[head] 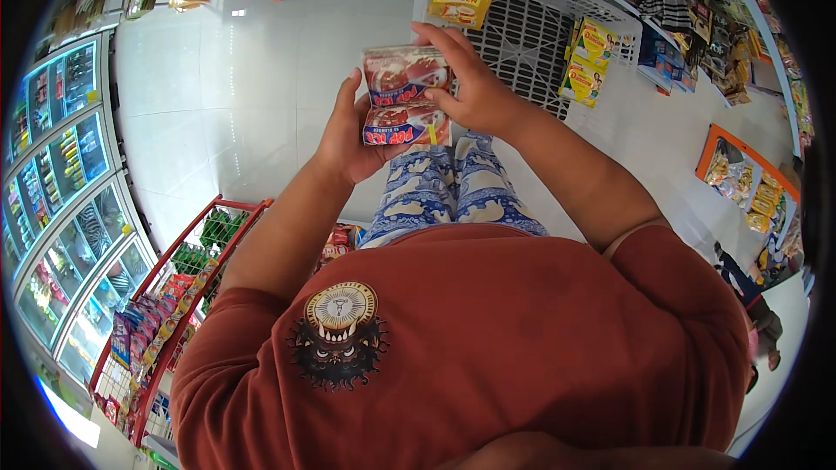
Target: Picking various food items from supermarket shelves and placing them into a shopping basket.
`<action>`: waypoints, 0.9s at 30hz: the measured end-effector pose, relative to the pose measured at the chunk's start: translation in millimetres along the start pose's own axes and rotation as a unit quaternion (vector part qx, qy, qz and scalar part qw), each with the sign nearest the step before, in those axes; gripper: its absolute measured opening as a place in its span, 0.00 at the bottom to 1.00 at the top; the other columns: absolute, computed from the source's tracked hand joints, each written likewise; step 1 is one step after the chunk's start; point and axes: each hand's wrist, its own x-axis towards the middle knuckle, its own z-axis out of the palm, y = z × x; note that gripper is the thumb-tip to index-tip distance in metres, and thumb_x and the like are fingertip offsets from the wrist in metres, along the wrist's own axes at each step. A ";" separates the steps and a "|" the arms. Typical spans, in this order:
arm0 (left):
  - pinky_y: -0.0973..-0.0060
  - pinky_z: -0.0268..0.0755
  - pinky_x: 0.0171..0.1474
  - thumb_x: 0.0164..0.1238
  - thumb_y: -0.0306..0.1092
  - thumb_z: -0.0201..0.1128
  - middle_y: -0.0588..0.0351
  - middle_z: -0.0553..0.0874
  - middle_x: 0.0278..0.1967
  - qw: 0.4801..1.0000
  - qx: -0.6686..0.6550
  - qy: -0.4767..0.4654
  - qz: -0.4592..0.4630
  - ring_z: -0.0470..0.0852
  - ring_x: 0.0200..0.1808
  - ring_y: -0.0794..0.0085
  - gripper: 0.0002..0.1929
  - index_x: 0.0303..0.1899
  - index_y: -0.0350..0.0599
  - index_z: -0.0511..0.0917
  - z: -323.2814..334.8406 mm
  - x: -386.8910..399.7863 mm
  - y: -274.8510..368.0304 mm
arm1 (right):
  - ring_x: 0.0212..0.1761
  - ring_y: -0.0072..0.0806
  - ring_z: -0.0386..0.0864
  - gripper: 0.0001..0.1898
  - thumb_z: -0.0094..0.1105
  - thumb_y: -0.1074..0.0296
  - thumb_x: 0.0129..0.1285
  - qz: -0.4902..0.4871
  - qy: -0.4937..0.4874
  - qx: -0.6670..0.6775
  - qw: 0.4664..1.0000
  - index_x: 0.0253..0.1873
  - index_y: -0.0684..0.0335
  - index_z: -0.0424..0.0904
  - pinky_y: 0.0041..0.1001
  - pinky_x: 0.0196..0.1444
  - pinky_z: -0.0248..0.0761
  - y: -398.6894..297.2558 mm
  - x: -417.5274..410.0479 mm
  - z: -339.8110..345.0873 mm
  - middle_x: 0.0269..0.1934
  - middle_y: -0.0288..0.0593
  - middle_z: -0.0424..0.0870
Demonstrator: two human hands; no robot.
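Both hands are around a strip of red and blue Pop Ice drink sachets [401,88], two of which show one above the other, their lettering upside down to me. My left hand [353,130] grips the strip from the left and beneath, its thumb raised along the edge. Across the right edge lies my right hand [467,81], thumb on the front of the sachets and fingers at the upper right corner. Just beyond them is a grey plastic crate [522,46]. It holds a yellow Energen pack [460,0] and yellow Dancow packs [589,62].
A red wire rack [173,313] with hanging snack packs stands at my left. Glass-door coolers [65,196] line the left side. Stocked shelves [692,19] run along the right, and an orange-edged display [748,170] is nearer. A person [751,300] is partly visible at far right.
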 end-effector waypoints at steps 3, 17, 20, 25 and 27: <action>0.69 0.85 0.40 0.69 0.63 0.40 0.44 0.80 0.51 0.999 0.019 0.046 0.007 0.85 0.46 0.59 0.35 0.60 0.39 0.67 10.2 2.4 0.3 | 0.64 0.42 0.65 0.32 0.60 0.82 0.50 0.022 -0.076 0.108 0.991 0.64 0.59 0.68 0.35 0.67 0.57 -4.8 -6.1 -15.0 0.55 0.45 0.72; 0.69 0.72 0.52 0.68 0.56 0.53 0.43 0.71 0.59 0.899 0.414 0.115 0.085 0.76 0.55 0.59 0.37 0.67 0.38 0.55 48.7 42.1 -7.6 | 0.47 0.25 0.76 0.16 0.64 0.67 0.62 0.248 0.169 0.374 0.877 0.52 0.60 0.73 0.23 0.48 0.73 19.6 -47.4 -39.8 0.47 0.41 0.74; 0.76 0.72 0.50 0.67 0.51 0.58 0.45 0.74 0.56 0.946 0.297 0.020 0.125 0.78 0.52 0.65 0.34 0.65 0.36 0.60 67.3 51.6 -17.2 | 0.40 0.21 0.78 0.16 0.62 0.67 0.64 0.260 0.185 0.397 0.860 0.54 0.62 0.71 0.20 0.42 0.75 3.8 -43.6 -42.0 0.44 0.40 0.77; 0.78 0.74 0.45 0.72 0.46 0.54 0.50 0.81 0.41 0.929 0.298 0.118 0.185 0.81 0.42 0.74 0.22 0.52 0.34 0.73 69.0 85.9 -24.9 | 0.43 0.23 0.77 0.21 0.60 0.60 0.65 0.330 0.181 0.406 0.833 0.58 0.61 0.67 0.24 0.42 0.75 14.0 -39.7 -38.7 0.46 0.41 0.76; 0.79 0.74 0.42 0.74 0.45 0.50 0.51 0.82 0.38 0.909 0.313 0.158 0.225 0.81 0.39 0.75 0.19 0.45 0.35 0.75 69.2 96.2 -24.6 | 0.46 0.27 0.77 0.30 0.60 0.49 0.63 0.394 0.289 0.383 0.784 0.62 0.59 0.62 0.31 0.41 0.76 6.5 -36.1 -34.5 0.48 0.42 0.75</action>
